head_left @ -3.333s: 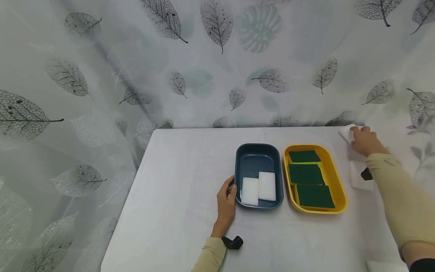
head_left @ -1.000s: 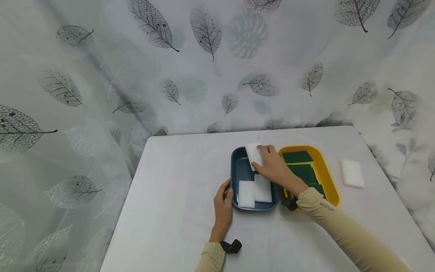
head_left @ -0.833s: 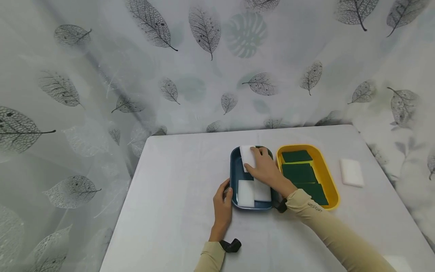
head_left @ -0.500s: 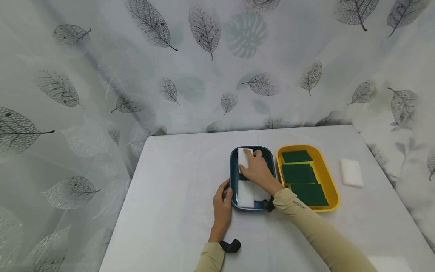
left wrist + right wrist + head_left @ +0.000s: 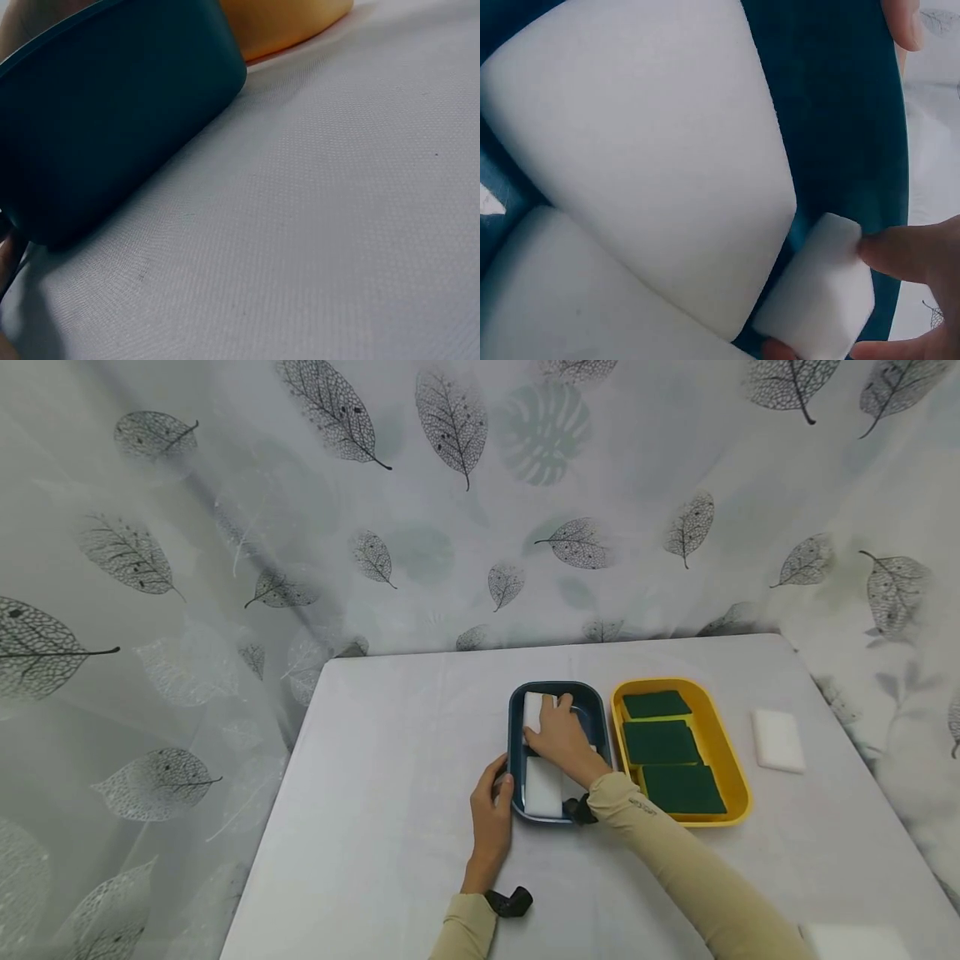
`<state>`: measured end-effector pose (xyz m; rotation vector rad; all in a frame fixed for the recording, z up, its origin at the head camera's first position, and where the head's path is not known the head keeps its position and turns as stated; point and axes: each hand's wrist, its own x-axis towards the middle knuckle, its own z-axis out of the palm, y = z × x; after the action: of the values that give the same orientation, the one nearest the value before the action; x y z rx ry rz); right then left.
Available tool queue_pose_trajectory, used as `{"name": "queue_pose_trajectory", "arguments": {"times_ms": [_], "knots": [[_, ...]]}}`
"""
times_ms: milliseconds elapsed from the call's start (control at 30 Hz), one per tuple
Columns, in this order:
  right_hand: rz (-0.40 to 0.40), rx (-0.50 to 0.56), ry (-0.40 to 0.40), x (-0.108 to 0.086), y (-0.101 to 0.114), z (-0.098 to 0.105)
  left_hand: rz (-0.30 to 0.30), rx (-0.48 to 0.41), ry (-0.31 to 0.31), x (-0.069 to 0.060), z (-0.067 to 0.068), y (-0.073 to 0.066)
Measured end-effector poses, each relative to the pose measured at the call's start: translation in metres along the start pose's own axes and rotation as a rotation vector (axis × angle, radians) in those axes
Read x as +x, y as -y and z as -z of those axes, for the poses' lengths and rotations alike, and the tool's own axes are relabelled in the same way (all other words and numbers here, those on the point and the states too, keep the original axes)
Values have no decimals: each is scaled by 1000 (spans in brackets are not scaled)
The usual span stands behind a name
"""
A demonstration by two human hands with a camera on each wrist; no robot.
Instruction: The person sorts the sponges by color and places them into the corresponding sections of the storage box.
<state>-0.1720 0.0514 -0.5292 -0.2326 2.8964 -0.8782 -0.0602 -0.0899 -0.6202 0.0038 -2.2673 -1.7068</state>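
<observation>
My right hand (image 5: 561, 737) is inside the blue tray (image 5: 592, 700) and pinches a white sponge (image 5: 532, 710) at its far left. In the right wrist view the fingers touch both sides of that sponge (image 5: 817, 292). Two more white sponges lie in the near half; the left one (image 5: 543, 789) shows well, and the right one is partly covered by my wrist. My left hand (image 5: 491, 818) holds the tray's left side. In the left wrist view the tray's outer wall (image 5: 112, 112) fills the upper left, hiding most of that hand.
A yellow tray (image 5: 738, 777) stands just right of the blue one, with green scouring pads (image 5: 660, 742) in a row. Another white sponge (image 5: 777, 741) lies on the table (image 5: 390, 793) farther right. A white block (image 5: 855, 942) is at the front right. A leaf-print curtain (image 5: 465, 568) hangs behind.
My right hand has brought a white sponge from the table's far right corner into the blue tray, then left and lower in it. My left hand has stayed at the tray's side.
</observation>
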Motion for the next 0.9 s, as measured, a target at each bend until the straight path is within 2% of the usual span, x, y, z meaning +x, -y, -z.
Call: {"name": "queue_pose_trajectory", "arguments": {"times_ms": [133, 400, 600, 900], "knots": [[-9, -32, 37, 0, 1, -1, 27, -4, 6, 0, 1, -1], [-39, -91, 111, -3, 5, 0, 3, -3, 4, -1, 0, 2], [-13, -123, 155, -4, 5, 0, 10, -17, -5, 0, 0, 1], [24, -90, 183, -6, -1, 11, 22, -50, -29, 1, -2, -2]]}}
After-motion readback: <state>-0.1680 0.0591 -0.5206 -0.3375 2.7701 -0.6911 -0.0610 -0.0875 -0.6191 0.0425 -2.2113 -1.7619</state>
